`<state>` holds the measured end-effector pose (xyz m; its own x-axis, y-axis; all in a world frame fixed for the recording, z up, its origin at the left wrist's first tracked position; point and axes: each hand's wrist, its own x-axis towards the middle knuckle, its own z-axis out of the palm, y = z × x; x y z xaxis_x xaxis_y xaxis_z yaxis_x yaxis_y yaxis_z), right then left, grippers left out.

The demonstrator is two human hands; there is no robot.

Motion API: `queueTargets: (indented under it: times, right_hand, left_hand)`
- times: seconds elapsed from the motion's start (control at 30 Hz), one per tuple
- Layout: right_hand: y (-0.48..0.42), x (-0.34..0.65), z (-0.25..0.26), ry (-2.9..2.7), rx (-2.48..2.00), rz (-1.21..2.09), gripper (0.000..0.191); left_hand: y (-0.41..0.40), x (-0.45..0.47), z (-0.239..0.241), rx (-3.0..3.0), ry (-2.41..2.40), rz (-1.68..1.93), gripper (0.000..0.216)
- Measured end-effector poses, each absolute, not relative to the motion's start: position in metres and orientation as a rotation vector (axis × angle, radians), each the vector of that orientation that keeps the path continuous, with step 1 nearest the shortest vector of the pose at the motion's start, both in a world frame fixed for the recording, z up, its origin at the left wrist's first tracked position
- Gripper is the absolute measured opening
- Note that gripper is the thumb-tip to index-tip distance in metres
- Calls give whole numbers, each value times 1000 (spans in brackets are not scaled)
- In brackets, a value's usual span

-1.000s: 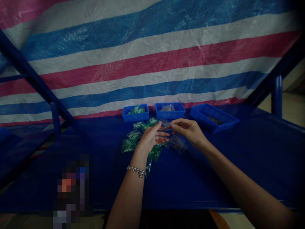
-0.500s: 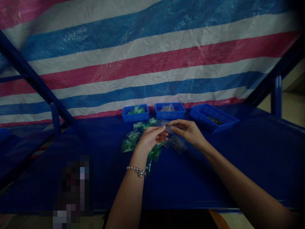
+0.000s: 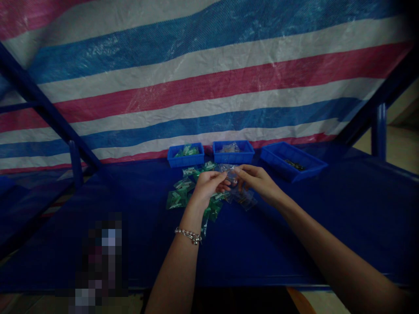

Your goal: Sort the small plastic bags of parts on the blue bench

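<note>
My left hand [image 3: 211, 184] and my right hand [image 3: 257, 179] face each other over the blue table. Between them is a small clear plastic bag [image 3: 231, 173], pinched by the thumb and fingers of each hand. Whether anything is inside it I cannot make out. Below and left of my hands lie several green-tinted bags [image 3: 176, 199] with pale pieces in them. Under my right hand rests another clear bag [image 3: 246, 200] with small brownish contents. A beaded bracelet [image 3: 188, 235] circles my left wrist.
Behind my hands stand a blue bin of green bags [image 3: 186, 151], a blue bin of clear bags [image 3: 233, 148] and an angled blue bin [image 3: 309, 168] with small dark metal pieces. Striped sheeting [image 3: 196, 93] hangs at the back; blue frame posts [image 3: 379, 133] rise at both sides.
My right hand has shifted slightly to the right, and more of the clear bag shows between my hands. The left hand has barely moved.
</note>
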<state>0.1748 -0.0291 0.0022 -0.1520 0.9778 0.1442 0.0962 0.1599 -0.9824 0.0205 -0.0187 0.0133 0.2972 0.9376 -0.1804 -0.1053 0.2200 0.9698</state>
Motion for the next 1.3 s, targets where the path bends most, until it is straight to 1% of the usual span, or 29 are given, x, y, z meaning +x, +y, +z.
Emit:
queueTargets:
  times: [0.1,0.27,0.47,0.93,1.07,1.3]
  right_hand:
    - [-30,174,2,-1536,-1100,1167,36]
    - [-30,175,1,-1479,-1068,1186,34]
    - [-29,175,0,-1446,-1042,1146,35]
    - [-27,175,-3,-1459,-1062,1196,34]
    - [-27,174,-3,-1450,-1083,1184,34]
    - [-28,173,-3,-1442,-1105,1185,33]
  left_hand:
    - [-18,21,11,1133,981,926,17]
    - [-19,22,11,1194,1024,894,16]
    - [-19,22,10,1212,1044,856,24]
    - [-16,26,5,1351,1077,1008,17]
    - [-17,25,7,1296,1100,1008,17]
    - [-18,24,9,1103,1061,1024,8]
